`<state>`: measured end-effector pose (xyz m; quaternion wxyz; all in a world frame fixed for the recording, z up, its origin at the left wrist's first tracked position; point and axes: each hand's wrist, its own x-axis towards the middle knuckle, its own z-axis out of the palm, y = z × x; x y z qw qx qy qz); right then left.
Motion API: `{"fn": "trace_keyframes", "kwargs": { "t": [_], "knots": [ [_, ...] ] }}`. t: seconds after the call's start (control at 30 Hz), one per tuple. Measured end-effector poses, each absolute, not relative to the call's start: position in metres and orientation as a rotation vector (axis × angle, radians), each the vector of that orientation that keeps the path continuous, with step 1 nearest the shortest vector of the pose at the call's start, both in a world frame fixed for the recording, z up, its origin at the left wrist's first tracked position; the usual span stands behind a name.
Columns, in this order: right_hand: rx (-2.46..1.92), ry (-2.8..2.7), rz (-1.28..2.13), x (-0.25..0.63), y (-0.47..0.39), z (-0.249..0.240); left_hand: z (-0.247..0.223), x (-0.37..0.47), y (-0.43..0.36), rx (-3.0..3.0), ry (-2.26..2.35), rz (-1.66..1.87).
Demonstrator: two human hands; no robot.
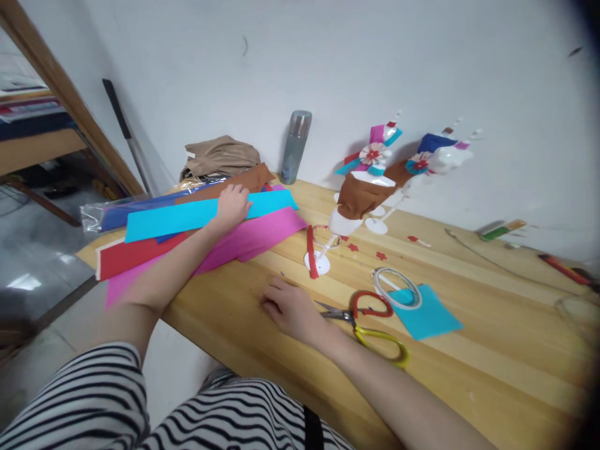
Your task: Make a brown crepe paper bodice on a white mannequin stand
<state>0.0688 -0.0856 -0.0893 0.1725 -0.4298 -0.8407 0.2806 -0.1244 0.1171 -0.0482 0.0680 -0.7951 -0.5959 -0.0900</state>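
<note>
My left hand (233, 206) lies across a turquoise fabric strip (173, 217), its fingers bent over the upper edge. That strip tops a pile with a brown piece (255, 180), a red strip (140, 255) and a pink strip (267, 232). On the bare wood, my right hand (289, 309) rests with its fingers loosely curled, and nothing shows in them. Close beside its wrist are scissors (347, 315) with one red and one yellow handle, blades partly apart. A roll of white tape (397, 289) overlaps a turquoise square (434, 315).
Decorated white-stemmed stands, one wrapped in brown cloth (359, 199), rise near the wall. A red strip (312, 253) crosses a round white base. Small red flower cutouts (353, 247) lie nearby. A flask (295, 147) stands behind; a red-handled cutter (562, 269) is at right.
</note>
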Motion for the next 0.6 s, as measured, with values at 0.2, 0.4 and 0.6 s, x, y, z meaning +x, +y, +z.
{"fn": "trace_keyframes", "kwargs": {
  "t": [0.2,0.4,0.6],
  "knots": [
    [-1.232,-2.406,0.791,0.070,-0.085,-0.091,-0.039,-0.133,0.144,-2.282,-2.012,-0.038],
    [-1.197,-2.389,0.817,0.074,-0.085,-0.099,-0.052,-0.110,0.123,-2.245,-2.039,0.017],
    [-1.205,-2.404,0.851,0.076,-0.085,-0.102,-0.041,-0.101,0.109,-2.458,-2.009,0.081]
  ]
}}
